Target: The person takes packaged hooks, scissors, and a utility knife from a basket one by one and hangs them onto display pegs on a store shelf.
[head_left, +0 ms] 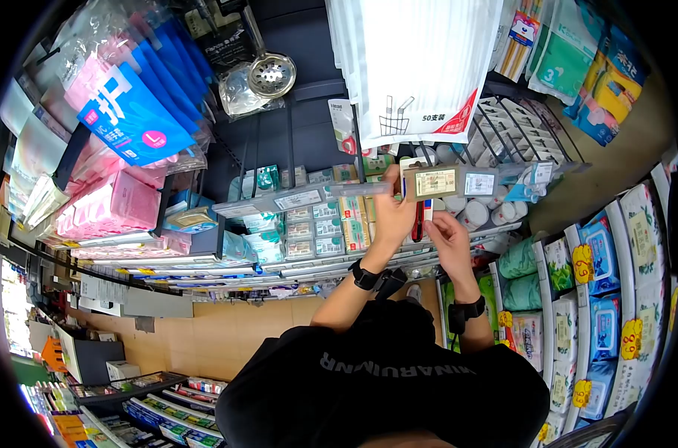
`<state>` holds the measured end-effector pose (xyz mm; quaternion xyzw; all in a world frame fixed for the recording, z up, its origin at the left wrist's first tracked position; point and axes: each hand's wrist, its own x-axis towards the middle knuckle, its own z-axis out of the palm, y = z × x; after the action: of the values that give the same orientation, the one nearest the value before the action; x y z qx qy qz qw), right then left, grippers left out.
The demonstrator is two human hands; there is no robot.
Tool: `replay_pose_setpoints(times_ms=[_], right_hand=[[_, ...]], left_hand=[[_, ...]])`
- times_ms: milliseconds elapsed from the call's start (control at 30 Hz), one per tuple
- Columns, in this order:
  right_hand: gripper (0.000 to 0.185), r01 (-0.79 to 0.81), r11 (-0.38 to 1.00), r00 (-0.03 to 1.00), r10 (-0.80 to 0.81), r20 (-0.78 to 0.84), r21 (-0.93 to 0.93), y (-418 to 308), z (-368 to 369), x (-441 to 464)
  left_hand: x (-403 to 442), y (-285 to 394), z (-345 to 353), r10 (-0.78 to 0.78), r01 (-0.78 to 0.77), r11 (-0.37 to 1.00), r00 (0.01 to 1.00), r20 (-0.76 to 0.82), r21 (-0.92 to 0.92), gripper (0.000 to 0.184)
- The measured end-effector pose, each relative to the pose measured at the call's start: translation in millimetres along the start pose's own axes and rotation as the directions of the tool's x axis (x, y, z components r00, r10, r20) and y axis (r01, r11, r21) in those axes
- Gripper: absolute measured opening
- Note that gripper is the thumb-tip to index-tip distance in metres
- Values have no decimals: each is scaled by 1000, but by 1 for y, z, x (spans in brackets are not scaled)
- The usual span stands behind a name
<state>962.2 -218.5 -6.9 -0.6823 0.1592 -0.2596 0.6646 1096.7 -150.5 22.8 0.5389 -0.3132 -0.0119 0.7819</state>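
Both of my hands are at the shelf's hanging hooks, below a white packet [414, 75] of straws or sticks. My left hand [393, 216] has its fingers raised behind the price-label strip [436, 183], beside a narrow red and black item [418, 222]. The fingers of my right hand [449, 237] are bent, with thumb and fingertips close to the same item's right side. Whether either hand grips it is hard to tell, as the label strip covers part of it.
Blue and pink glove packets [134, 112] hang at the upper left, near a metal strainer [272, 75]. Small boxes [300, 230] line the shelf below. Wipes packs [605, 328] stand on shelves at the right. Tan floor [227, 328] shows behind me.
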Motion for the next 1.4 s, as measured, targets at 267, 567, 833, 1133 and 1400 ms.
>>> replay_pose_setpoints(times_ms=[267, 567, 833, 1133, 1400], right_hand=[[10, -7, 1000, 999, 6, 32, 30, 3, 3, 23], [18, 19, 1000, 1000, -19, 5, -5, 44, 1, 75], [28, 341, 816, 885, -446, -133, -466, 91, -2, 134], [28, 350, 846, 922, -386, -10, -402, 103, 2, 179], [41, 284, 837, 935, -349, -57, -468, 93, -11, 150]], left_hand=[[6, 12, -16, -79, 76, 991, 997, 25, 107, 27], [4, 9, -41, -182, 185, 971, 983, -37, 154, 25], [-10, -12, -72, -203, 217, 966, 974, -102, 144, 27], [-21, 26, -90, -187, 200, 974, 975, -119, 107, 27], [-29, 26, -95, -229, 232, 972, 972, -62, 46, 34]])
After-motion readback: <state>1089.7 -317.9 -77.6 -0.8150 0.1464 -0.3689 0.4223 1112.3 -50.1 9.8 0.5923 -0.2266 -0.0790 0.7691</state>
